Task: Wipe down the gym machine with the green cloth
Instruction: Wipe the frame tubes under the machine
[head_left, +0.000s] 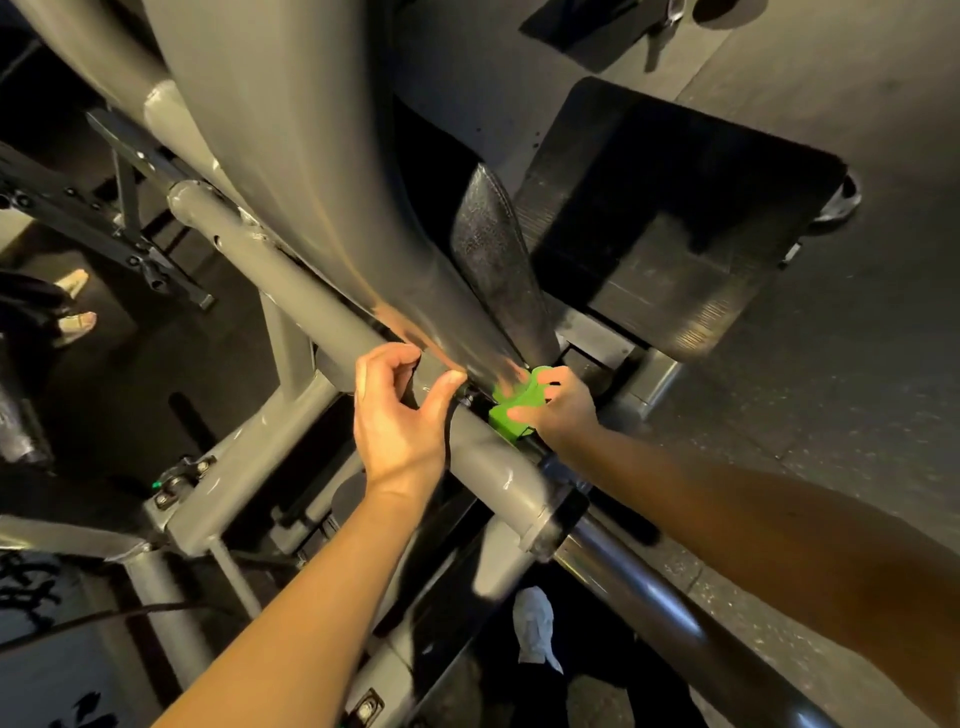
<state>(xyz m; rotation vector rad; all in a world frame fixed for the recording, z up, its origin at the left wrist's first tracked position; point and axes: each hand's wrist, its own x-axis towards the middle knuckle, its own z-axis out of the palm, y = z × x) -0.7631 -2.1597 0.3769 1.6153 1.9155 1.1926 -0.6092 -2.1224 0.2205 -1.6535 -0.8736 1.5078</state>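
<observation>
On the left, we are curling our left hand (400, 415) against the grey tube (498, 470) of the gym machine (291, 156), fingers hooked at a seam; we cannot tell whether it is gripping anything. Just to the right, our right hand (563, 410) is clutching the green cloth (511, 410), bunching it against the tube below the black pad (493, 244).

Grey speckled rubber floor (831, 415) spreads to the right under dim, warm light. At the top lies a flat black rectangular mat (587, 36), possibly a floor pad. On the left the floor falls into shadow, where another person's pale sandalled feet (78, 322) stand.
</observation>
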